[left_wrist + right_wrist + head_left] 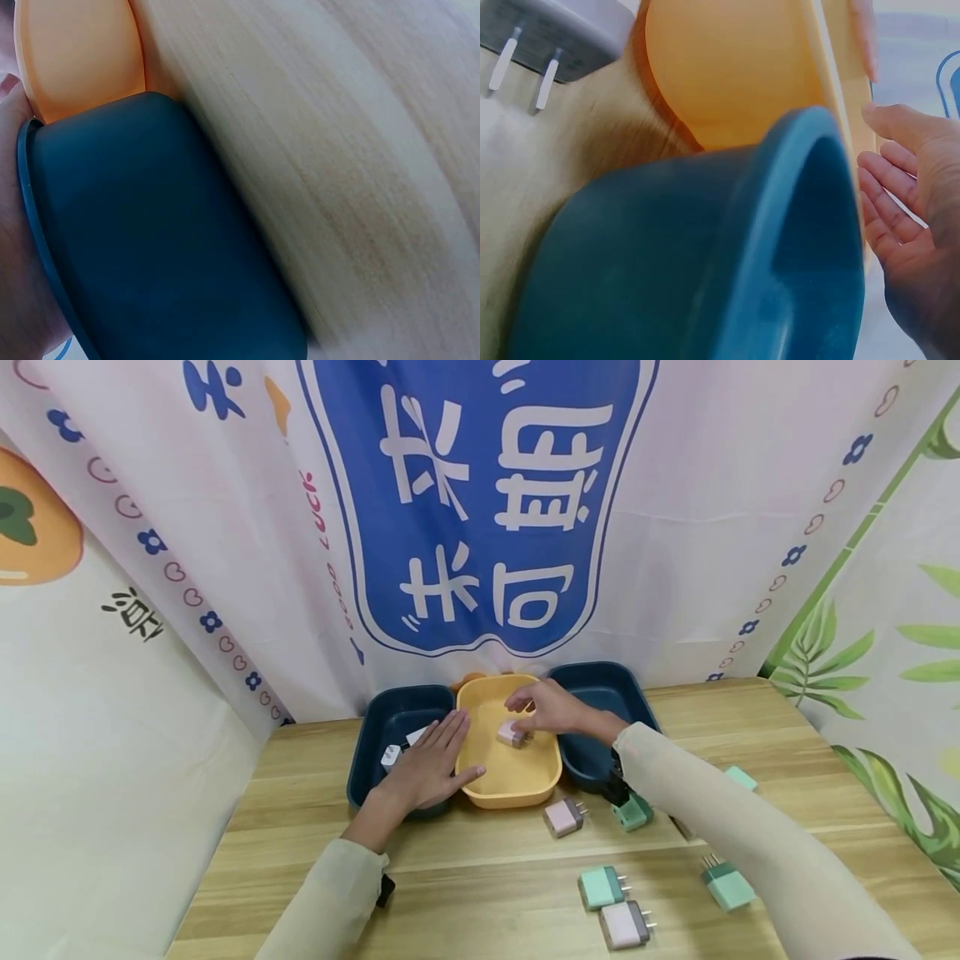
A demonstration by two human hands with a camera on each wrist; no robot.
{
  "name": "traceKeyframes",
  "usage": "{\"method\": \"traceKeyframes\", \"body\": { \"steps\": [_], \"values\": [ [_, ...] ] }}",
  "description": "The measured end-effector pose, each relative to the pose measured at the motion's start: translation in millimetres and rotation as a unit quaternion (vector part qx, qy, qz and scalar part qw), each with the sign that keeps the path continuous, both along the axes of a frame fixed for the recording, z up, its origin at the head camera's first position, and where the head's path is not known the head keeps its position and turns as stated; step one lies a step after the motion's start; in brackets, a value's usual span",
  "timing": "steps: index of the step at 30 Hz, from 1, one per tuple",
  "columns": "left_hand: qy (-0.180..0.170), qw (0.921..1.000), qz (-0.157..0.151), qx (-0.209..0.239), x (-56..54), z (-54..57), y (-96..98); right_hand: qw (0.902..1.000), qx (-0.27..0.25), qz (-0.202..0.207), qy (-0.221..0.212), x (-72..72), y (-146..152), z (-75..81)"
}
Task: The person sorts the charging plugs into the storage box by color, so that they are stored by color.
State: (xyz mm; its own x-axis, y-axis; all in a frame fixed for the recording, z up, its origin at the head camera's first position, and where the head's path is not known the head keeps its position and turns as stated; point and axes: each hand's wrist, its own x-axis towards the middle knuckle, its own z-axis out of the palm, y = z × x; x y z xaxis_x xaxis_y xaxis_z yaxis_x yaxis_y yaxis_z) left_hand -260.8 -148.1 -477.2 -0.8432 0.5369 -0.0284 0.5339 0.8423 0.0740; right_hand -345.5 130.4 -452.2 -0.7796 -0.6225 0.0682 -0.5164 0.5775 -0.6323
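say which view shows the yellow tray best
The head view, showing the yellow tray from above, inside and rim. The left wrist shows only part of it; the right wrist, its outer wall partly behind a blue tray.

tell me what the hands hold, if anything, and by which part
Nothing: the right hand is near the pink plug in the yellow bin without gripping it; the left hand lies flat.

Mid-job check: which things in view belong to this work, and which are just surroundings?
Likely part of the job:
left hand
right hand
yellow bin, with a pink charger inside
left blue bin, with a white charger inside
right blue bin
loose pink chargers
loose green chargers

Just surroundings:
wooden table
printed curtain
leaf-print backdrop
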Motion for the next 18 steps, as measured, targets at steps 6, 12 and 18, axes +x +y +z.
{"method": "traceKeyframes", "body": {
  "steps": [6, 12, 18],
  "values": [
    [0.000, 1.0000, 0.000, 0.001, -2.8, -4.1, -1.7, 0.9998, -0.011, 0.019, 0.002, 12.5, 4.6, 9.2],
    [-0.005, 1.0000, 0.000, 0.007, -1.9, -2.5, -0.6, 0.9992, -0.020, 0.033, 0.013, 24.5, 8.4, 16.9],
    [-0.012, 0.9999, 0.008, -0.004, -0.2, 1.3, 1.1, 0.9982, -0.033, 0.050, 0.003, 38.6, 15.9, 25.2]
  ]
}}
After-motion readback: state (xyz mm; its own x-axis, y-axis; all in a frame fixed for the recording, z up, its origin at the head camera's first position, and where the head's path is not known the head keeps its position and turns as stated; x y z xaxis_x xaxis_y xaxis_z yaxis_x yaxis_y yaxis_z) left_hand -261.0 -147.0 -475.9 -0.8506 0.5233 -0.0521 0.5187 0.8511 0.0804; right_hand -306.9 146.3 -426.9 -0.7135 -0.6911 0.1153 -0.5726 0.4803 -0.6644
